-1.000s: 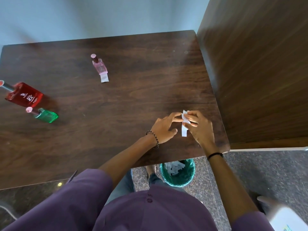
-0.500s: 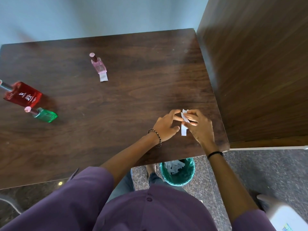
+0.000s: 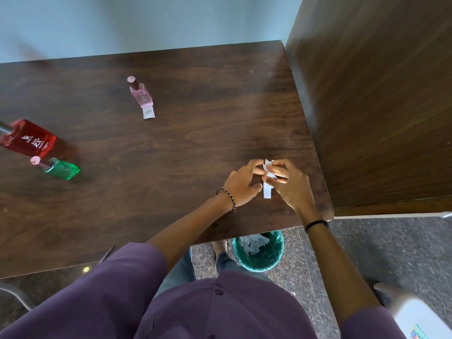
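Observation:
Near the right front corner of the dark wooden table (image 3: 195, 143), both my hands pinch a small white paper strip (image 3: 267, 189). My left hand (image 3: 242, 184) holds its upper part with fingertips. My right hand (image 3: 291, 184) grips the crumpled top end, and the strip's lower end hangs free between my hands. A pink bottle (image 3: 140, 94) stands far back with a white paper strip (image 3: 148, 112) lying in front of it. A red bottle (image 3: 28, 138) and a green bottle (image 3: 61, 168) stand at the left.
A tall wooden cabinet side (image 3: 379, 106) rises right of the table. Under the table's front edge sits a green bin (image 3: 259, 250) holding several white paper scraps. A white object (image 3: 415, 316) lies on the floor at the lower right.
My hands stay at the same spot on the paper strip. Its top end looks more crumpled between my fingers than a second ago.

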